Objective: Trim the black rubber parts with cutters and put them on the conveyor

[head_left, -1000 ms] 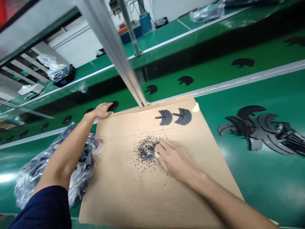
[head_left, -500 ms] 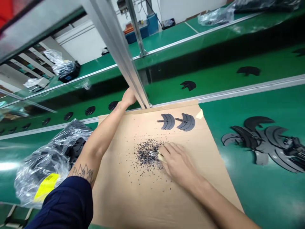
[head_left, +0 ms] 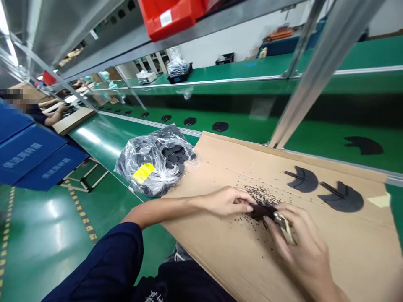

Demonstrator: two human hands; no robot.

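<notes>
My left hand point(head_left: 228, 201) pinches a dark, rubbery black piece point(head_left: 260, 212) above the middle of a brown cardboard sheet point(head_left: 217, 247). My right hand point(head_left: 302, 239) grips a small scraping tool point(head_left: 284, 224) with a metal tip and pale wrapped handle, its tip against that piece. Black crumbs point(head_left: 260, 195) lie scattered on the cardboard around both hands. Two black fan-shaped pieces point(head_left: 304, 179) point(head_left: 343, 197) with thin stems lie to the right, beyond my right hand. Part of the held piece is hidden by my fingers.
A clear plastic bag of black pieces point(head_left: 155, 161) with a yellow label lies at the cardboard's far left corner, on a green conveyor belt point(head_left: 91, 140). Black pieces dot a farther belt point(head_left: 220, 126). An aluminium upright point(head_left: 317, 71) rises beyond the cardboard. A co-worker point(head_left: 40, 115) sits far left.
The view has swung left. My left hand has come back from the far cardboard edge and now holds a black piece against the tool in my right hand.
</notes>
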